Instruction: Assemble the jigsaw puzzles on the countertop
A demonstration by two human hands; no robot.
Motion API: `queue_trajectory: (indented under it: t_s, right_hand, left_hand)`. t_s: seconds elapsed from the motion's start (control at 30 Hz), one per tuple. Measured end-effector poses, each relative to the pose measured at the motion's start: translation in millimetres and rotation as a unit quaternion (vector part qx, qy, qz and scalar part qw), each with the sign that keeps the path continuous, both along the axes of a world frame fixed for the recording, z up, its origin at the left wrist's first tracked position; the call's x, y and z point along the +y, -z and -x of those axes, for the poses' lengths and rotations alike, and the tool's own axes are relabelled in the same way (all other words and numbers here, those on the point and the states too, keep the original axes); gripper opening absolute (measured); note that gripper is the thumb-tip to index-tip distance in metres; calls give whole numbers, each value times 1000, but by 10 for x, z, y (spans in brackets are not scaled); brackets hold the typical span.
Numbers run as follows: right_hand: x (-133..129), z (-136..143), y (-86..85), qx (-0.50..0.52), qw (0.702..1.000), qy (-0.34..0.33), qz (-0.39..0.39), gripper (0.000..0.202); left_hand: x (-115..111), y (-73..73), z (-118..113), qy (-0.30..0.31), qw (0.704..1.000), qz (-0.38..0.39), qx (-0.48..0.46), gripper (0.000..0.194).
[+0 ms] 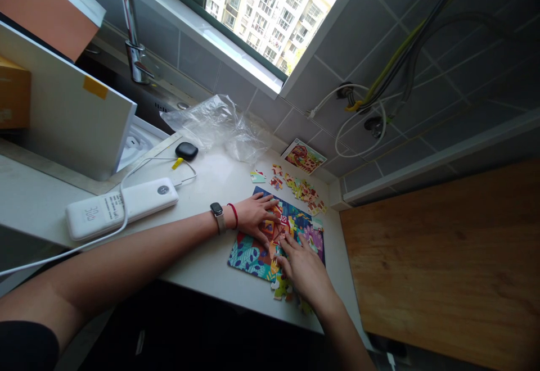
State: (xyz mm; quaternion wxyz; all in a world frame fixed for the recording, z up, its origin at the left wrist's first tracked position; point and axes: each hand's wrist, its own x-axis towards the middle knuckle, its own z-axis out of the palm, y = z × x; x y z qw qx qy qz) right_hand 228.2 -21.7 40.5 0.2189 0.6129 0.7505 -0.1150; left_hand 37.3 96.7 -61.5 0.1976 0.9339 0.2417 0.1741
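A colourful jigsaw puzzle (248, 254) lies partly assembled on the white countertop. My left hand (254, 218), wearing a watch and a red cord bracelet, rests flat on its upper left part with fingers spread. On its right side my right hand (304, 267) has its fingers stretched out, the tips touching the puzzle near its middle. The palms and fingers hide part of the picture. Joined green pieces (282, 288) stick out past the near edge, by my right hand. Several loose puzzle pieces (301, 188) lie beyond the far edge.
A picture card (304, 156) leans against the tiled wall. Crumpled clear plastic (223, 126), a black case (186, 150) and a white power bank (122, 209) with a cable lie to the left. A wooden board (442, 258) stands at the right. The sink tap (134, 50) is behind.
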Motion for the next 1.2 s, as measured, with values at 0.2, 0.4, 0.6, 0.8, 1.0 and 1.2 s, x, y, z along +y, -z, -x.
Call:
queue_trajectory:
  t_s: [0.2, 0.4, 0.6, 0.8, 1.0, 1.2]
  right_hand:
    - [71, -110, 25, 52, 998, -19, -17, 45]
    - [20, -420, 199, 123, 992, 4, -17, 74]
    - [-129, -650, 321, 164, 986, 10, 34, 85]
    - [-216, -719, 411, 187, 982, 20, 5, 79]
    - [-395, -827, 559, 241, 966, 19, -96, 69]
    - [-752, -924, 750, 275, 932, 27, -236, 58]
  left_hand:
    - [12, 28, 6, 3, 1000, -2, -11, 87]
    - [38, 127, -15, -10, 999, 4, -49, 111]
    - [36, 139, -26, -13, 999, 3, -46, 111]
    - [87, 143, -62, 3, 998, 2, -67, 110]
    - [150, 124, -54, -7, 996, 31, -87, 120]
    - [296, 122, 120, -36, 996, 54, -68, 125]
